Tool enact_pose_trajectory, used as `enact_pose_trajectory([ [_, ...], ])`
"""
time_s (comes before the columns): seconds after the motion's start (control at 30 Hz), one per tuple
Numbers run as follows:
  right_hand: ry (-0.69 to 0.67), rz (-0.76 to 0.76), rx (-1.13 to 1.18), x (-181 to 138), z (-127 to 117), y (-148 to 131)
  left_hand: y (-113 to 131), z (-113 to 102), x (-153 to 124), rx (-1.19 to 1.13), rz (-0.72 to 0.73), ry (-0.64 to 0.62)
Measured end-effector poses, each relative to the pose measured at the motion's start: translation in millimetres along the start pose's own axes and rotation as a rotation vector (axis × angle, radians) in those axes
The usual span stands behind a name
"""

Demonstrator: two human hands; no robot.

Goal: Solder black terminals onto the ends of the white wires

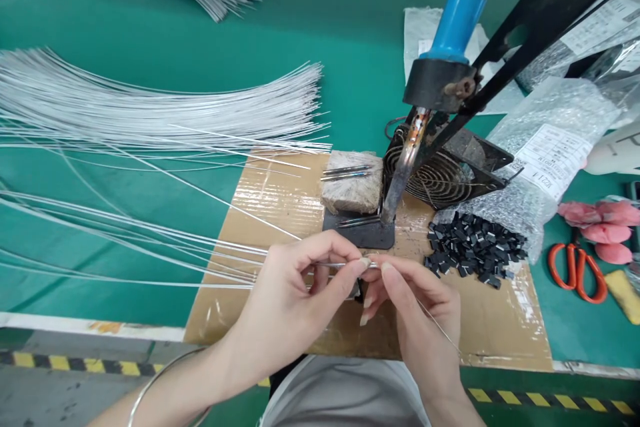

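My left hand (310,293) is closed in a pinch on a thin wire (325,264), its thumb and index fingertips pressed together. Touching it fingertip to fingertip, my right hand (415,303) also pinches at the wire. From the right hand a thin grey strand (440,328) trails down to the right. What lies between the fingertips is too small to make out. Several white wires (235,250) run in from the left and pass behind my left hand. Just beyond the hands stands a soldering iron (406,157), clamped tip down over a small dark plate (365,235).
Bundles of white wire (200,107) lie at left on the green table (360,40). A worn block (350,197) carries short thin pieces beside a fan (440,173). Right are small black parts (475,247), a bubble-wrap bag (575,107) and orange-handled scissors (577,271). Cardboard (500,327) lies underneath.
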State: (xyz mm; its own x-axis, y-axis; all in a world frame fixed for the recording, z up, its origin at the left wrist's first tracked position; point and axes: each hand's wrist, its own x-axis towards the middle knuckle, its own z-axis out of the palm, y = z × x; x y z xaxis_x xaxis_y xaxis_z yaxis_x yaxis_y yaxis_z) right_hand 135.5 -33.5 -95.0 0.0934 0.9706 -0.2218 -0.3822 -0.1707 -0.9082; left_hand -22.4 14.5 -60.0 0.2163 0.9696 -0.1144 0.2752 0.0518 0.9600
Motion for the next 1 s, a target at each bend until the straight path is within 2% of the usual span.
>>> enact_pose_trajectory([
  [0.1,-0.027,-0.057,-0.019,3.7,-3.3,2.4,0.1,1.1,-1.5,-0.001,0.035,0.022],
  [0.4,0.072,-0.171,-0.147,2.1,2.6,-0.4,1.7,5.3,0.3,-0.095,0.010,0.061],
  [0.6,0.116,-0.124,-0.151,0.5,3.9,0.4,-1.5,7.7,-2.4,0.000,0.020,0.132],
  [0.8,0.071,-0.135,-0.127,1.5,1.5,2.6,-1.8,8.8,-5.2,-0.038,0.043,0.122],
  [1.0,0.008,-0.037,0.004,2.3,-3.3,7.9,-4.0,8.9,-5.5,-0.088,-0.026,0.123],
])
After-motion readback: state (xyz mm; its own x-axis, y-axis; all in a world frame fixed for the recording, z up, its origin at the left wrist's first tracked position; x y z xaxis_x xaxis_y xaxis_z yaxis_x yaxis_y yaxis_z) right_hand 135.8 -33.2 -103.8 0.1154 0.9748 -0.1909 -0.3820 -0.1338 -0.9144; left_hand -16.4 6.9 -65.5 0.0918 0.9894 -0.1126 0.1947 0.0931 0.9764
